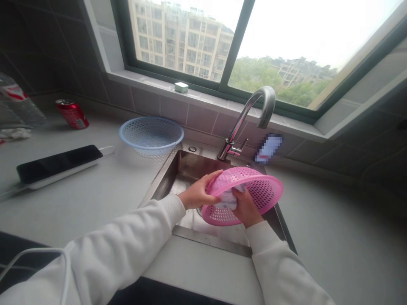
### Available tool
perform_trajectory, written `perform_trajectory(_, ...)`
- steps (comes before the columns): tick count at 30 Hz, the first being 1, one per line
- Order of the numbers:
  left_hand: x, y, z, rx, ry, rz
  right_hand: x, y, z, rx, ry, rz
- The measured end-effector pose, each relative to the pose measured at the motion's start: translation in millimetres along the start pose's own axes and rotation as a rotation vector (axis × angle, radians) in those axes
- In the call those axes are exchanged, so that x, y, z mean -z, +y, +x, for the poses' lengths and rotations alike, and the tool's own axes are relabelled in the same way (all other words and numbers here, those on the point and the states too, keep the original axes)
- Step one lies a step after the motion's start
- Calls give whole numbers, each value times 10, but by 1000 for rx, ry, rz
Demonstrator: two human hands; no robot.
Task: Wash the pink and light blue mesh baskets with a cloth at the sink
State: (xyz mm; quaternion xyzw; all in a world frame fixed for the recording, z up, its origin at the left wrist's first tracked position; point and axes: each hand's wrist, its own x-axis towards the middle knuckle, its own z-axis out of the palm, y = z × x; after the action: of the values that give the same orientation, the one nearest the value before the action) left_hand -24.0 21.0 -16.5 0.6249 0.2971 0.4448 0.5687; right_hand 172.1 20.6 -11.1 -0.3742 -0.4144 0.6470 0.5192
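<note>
Left hand (197, 192) clamps rim of pink perforated plastic basket (254, 195) – tilted over steel sink (178, 169), steadied for wiping; right hand (243, 207) grips white cloth (227, 199) against it.

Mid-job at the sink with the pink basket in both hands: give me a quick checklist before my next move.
1. Left hand on the rim of the pink basket: ok, its grip looks firm.
2. Right hand presses a white cloth against the basket: ok.
3. Basket held over the sink, tilted: ok.
4. Water from the faucet: none visible; handle setting cannot tell.
5. Blue basket overhangs the sink edge: not ok, could be knocked.
6. Power strip on the counter near the sink: not ok if water splashes.
</note>
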Motion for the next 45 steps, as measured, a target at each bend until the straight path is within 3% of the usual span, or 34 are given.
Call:
perform_trajectory(4,27,-7,-4,16,7,-2,-91,46,-8,-15,3,-16)
perform_trajectory(11,42,29,0,76,-39,88,141,-59,120,81,157,195)
perform_trajectory(17,17,27,-14,-47,-72,-27,-72,12,-6,-61,-13,-32)
perform_trajectory(24,24,26,-8,-36,-103,-83,103,-75,9,45,97,43)
perform_trajectory(32,23,4,-2,-23,-59,-98,-66,67,-9,-29,-38,-75)
perform_trajectory(35,31,-8,-1,28,-65,-119,15,-1,35,-3,11,20)
perform_trajectory(39,6,-2,-10,60,-87,25,116,-57,76,23,96,157)
perform_trajectory(45,3,5,-19,-44,-69,12,-34,36,-6,-59,-34,-38)
